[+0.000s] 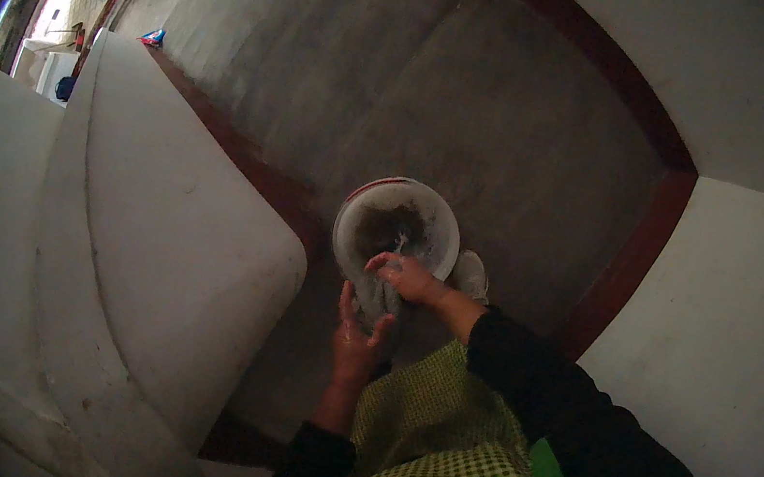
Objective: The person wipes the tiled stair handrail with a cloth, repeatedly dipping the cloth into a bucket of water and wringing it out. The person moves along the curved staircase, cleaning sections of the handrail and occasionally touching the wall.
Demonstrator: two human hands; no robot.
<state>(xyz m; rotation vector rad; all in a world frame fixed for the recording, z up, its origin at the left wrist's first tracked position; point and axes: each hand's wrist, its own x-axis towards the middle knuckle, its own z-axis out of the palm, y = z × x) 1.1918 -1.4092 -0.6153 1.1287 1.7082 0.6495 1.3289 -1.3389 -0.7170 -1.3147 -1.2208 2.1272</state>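
Observation:
In front of me a white round bucket stands on the grey floor, its inside dark and wet-looking. A grey, wet-looking cloth is bunched at its near rim. My right hand grips the upper part of this cloth over the bucket's opening, fingers curled. Lower down, outside the rim, my left hand holds the cloth's near end between thumb and raised fingers. A pale streak, apparently water, shows inside the bucket just beyond my right hand. The cloth's lower part is partly hidden by my hands.
Concrete stairs run off at the upper left. A white stair parapet rises close on my left; a white wall with a dark red skirting band stands right. My shoe is beside the bucket. A blue-and-red packet lies farther off.

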